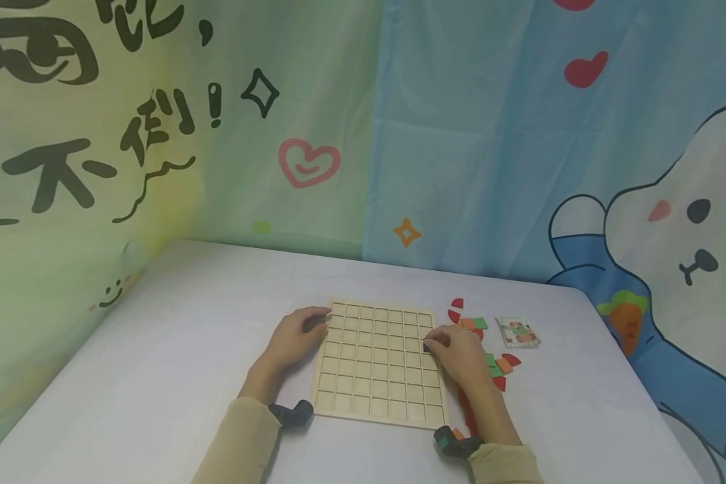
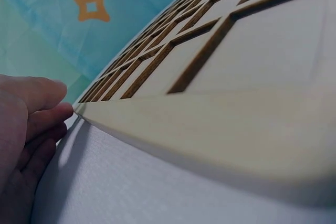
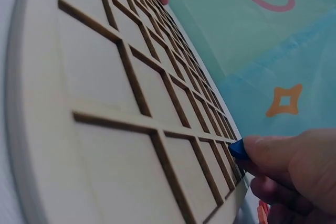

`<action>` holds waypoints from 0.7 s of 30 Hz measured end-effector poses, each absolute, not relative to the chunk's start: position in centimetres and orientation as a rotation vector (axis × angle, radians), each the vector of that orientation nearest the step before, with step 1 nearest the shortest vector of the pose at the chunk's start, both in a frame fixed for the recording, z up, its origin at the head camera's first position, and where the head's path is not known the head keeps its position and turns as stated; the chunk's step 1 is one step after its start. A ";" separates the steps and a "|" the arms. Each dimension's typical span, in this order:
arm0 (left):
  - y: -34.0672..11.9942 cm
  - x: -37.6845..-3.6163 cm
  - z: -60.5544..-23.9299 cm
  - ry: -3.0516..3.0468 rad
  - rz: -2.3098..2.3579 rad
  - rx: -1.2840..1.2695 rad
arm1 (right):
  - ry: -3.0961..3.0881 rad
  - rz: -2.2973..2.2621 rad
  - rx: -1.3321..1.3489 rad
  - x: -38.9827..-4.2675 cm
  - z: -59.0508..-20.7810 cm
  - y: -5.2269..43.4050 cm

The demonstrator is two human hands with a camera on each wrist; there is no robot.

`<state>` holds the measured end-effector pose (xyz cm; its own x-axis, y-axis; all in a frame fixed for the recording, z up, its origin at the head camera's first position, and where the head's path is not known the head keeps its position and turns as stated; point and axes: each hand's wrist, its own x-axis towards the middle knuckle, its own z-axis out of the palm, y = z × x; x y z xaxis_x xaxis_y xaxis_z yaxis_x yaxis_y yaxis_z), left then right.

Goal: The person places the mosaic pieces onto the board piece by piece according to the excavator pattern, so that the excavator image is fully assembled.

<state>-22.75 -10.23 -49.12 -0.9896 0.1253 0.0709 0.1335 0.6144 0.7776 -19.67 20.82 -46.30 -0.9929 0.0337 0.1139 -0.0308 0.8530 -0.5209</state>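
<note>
I see the wooden grid board (image 1: 378, 363) flat on the white table (image 1: 175, 349), and as far as I can tell every cell is bare, so I judge nothing is placed yet and the whole fill is left. Right hand (image 1: 460, 355) sits over the board's right edge, fingers curled, pinching a small blue piece (image 3: 237, 148) just above a cell in the rightmost column; first placement looks under way. Left hand (image 1: 294, 338) rests at the board's upper left edge, fingertips (image 2: 63, 113) touching the rim, loosely bent, gripping nothing, apparently steadying it. Loose red, green and orange pieces (image 1: 497, 363) lie on the table just right of the board, with a pattern card (image 1: 518, 332) beyond them. Both forearms come in low from the near edge
</note>
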 end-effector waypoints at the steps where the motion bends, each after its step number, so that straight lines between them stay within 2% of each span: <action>1: -10.2 -22.7 -49.1 -2.812 -1.354 -0.228 | -2.909 0.821 0.003 -19.7 -46.3 20.8; 21: -10.2 -22.7 -49.0 -2.811 -1.331 -0.270 | -3.041 0.733 0.060 -19.7 -46.0 20.9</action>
